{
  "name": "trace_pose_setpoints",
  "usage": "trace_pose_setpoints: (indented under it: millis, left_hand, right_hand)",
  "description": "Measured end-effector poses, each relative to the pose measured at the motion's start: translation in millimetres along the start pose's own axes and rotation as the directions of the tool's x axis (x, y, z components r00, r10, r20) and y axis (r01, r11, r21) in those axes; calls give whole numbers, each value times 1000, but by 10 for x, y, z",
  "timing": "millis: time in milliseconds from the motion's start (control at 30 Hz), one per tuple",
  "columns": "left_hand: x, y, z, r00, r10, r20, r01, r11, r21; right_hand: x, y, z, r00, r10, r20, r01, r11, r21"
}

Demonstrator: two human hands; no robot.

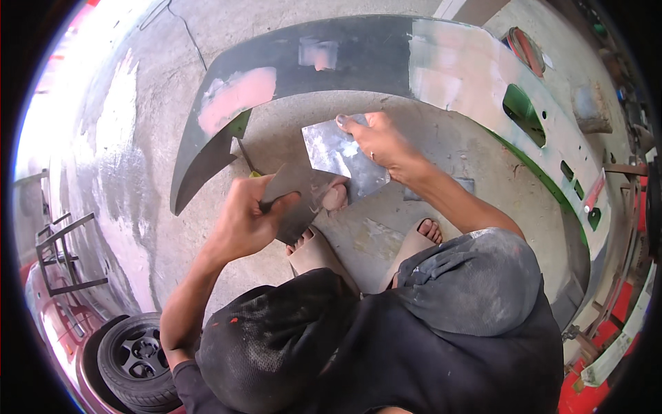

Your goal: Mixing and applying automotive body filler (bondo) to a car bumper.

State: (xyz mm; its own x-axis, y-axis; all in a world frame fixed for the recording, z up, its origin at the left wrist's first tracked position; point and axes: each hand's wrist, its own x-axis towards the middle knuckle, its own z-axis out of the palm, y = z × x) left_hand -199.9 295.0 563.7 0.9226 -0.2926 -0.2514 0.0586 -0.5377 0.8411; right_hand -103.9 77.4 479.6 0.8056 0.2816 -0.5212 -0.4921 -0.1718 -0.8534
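Note:
My left hand [249, 215] is closed on a dark grey flat plate [293, 200], thumb on top. Toward its right edge are pinkish smears and a lump of pinkish putty [335, 198]. My right hand [386, 143] grips a shiny, smeared metal sheet [332, 146] by its upper right edge. The two flat pieces overlap in view near the lump; whether they touch, I cannot tell. Beyond both hands curves a car bumper [358, 58], dark grey, with a pink patch [238, 98] on its left and a broad pale pink area [455, 65] on its right.
A thin tool with a yellow part [254, 172] shows behind my left hand. My sandaled feet [321, 255] stand on concrete inside the bumper's curve. At left are a black metal frame [65, 252] and a wheel [141, 359]. Red parts [620, 303] line the right edge.

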Motion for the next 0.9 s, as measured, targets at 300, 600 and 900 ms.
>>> trace_pose_setpoints:
  millis: [300, 600, 900]
  left_hand:
    - [-217, -360, 119, 970, -178, 166, 232, 881, -413]
    - [-201, -207, 300, 649, 714, -264, -469, 648, 600]
    - [-202, -855, 687, 715, 596, -366, -371, 767, 523]
  right_hand:
    - [92, 219, 82, 1000, -27, 7, 27, 1000, 16]
    - [-38, -86, 167, 987, -77, 142, 30, 951, 308]
    - [-138, -252, 62, 999, -25, 47, 12, 966, 259]
